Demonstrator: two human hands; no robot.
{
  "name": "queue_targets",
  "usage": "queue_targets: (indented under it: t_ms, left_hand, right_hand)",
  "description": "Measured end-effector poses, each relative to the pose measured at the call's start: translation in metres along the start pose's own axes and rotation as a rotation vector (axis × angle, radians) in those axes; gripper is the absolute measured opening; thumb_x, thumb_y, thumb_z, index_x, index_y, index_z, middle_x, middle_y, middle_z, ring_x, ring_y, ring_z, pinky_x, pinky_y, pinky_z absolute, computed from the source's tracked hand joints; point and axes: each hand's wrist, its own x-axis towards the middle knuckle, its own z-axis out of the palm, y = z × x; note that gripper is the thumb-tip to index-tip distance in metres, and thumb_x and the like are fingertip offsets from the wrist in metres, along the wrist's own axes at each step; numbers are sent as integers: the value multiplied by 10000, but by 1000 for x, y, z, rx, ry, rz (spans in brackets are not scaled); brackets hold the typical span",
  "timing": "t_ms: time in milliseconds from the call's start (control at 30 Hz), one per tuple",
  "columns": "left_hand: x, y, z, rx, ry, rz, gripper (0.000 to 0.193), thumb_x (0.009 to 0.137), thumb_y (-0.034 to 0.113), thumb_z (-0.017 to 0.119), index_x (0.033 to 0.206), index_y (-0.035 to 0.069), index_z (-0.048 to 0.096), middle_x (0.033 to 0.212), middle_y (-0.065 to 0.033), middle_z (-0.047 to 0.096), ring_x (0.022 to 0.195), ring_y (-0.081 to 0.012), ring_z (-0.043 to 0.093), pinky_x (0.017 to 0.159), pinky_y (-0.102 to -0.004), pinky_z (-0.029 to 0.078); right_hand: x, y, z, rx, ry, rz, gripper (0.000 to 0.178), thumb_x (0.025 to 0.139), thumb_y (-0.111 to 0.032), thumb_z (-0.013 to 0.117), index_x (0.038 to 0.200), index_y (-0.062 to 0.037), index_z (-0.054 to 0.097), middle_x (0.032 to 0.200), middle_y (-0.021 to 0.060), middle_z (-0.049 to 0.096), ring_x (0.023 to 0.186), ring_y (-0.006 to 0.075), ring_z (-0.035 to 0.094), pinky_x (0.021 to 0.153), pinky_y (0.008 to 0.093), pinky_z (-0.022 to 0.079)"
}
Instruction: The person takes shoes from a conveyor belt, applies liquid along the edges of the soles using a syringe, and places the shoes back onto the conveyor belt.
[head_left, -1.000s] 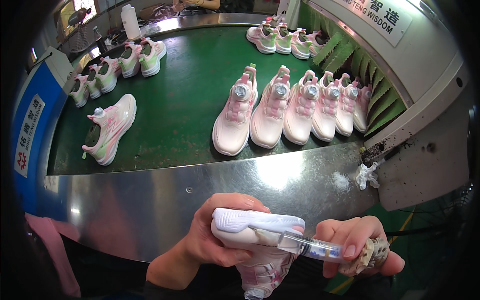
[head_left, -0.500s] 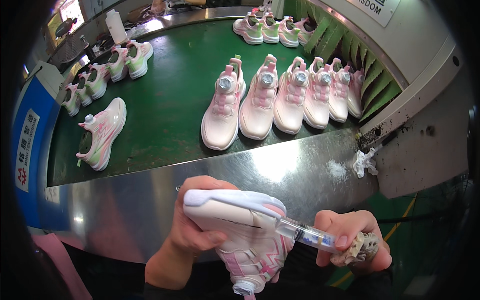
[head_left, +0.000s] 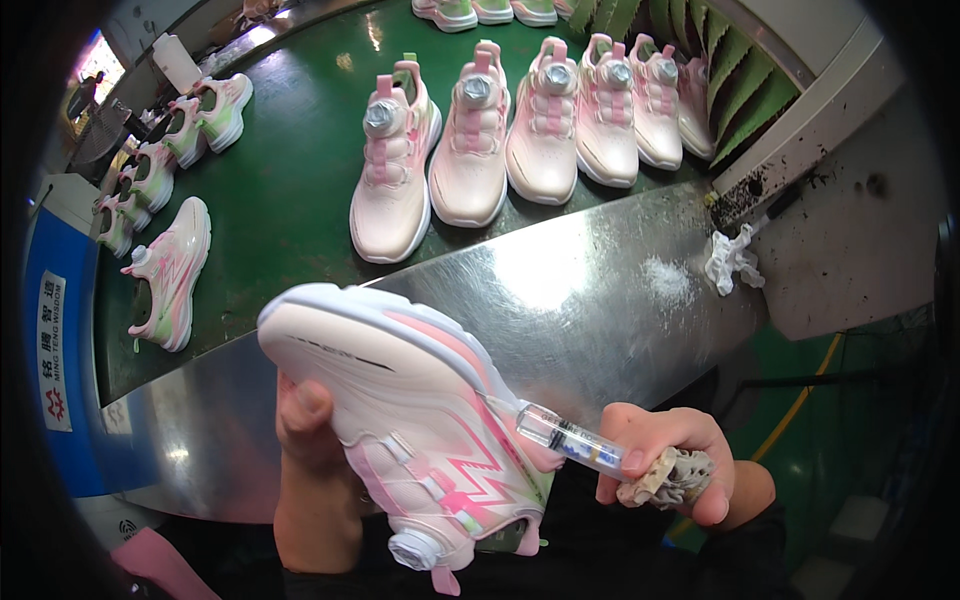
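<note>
Head view: lettered syringe [head_left: 575, 442] against pinkish shoe [head_left: 400, 385], lettered white label [head_left: 54, 350] leftward.

On the blue machine panel [head_left: 88, 420] at left stands a white label [head_left: 55, 345] with dark Chinese characters, one line of Latin capitals and a red emblem [head_left: 53, 404]. The clear syringe [head_left: 572, 442] carries small dark print, and the nearest shoe [head_left: 410, 405] a thin dark marking [head_left: 345, 352], too small to read

The held shoe [head_left: 400, 375] blocks the middle of the metal surface [head_left: 615, 285]; the belt [head_left: 285, 190] lies free between lone shoe [head_left: 175, 270] and shoe row [head_left: 541, 160].
</note>
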Motion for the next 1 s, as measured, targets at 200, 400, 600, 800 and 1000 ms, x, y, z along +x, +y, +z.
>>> queue_targets:
  t_ms: [200,400,600,800,1000]
  left_hand:
    - [-4,-3,-27,-31,78,83,595,860,420,548,1328,73,431,1258,-152,546,1121,-324,565,955,-515,458]
    - [11,-8,-66,97,190,127,599,855,383,573,1267,-36,462,1176,-194,590,1049,-285,607,886,-416,515]
    - [6,-1,-49,-15,286,96,524,889,406,536,1216,-3,514,1131,-163,610,969,-257,626,857,-386,522]
    - [13,-14,-60,-105,143,33,541,875,420,549,1230,14,512,1151,-162,604,991,-261,613,891,-397,505]
    - [-1,-4,-56,-33,192,40,556,854,420,574,1227,12,510,1157,-163,600,1023,-265,601,905,-402,495]
  right_hand:
    - [-20,6,-6,-50,6,15,665,769,-415,760,1185,67,567,982,116,646,817,150,479,719,261,369]
    - [-40,14,-15,-186,35,-77,625,778,-498,720,1083,38,616,900,161,679,807,196,575,660,266,367]
    - [-58,18,-17,-193,50,-96,618,775,-506,717,1072,28,626,888,156,690,776,181,568,651,274,352]
    - [-68,27,-30,-223,57,-128,610,762,-499,731,1061,24,637,893,144,695,741,167,560,649,276,352]
    - [-71,36,-32,-182,42,-157,616,745,-493,747,1073,18,641,922,140,695,731,150,555,633,271,329]
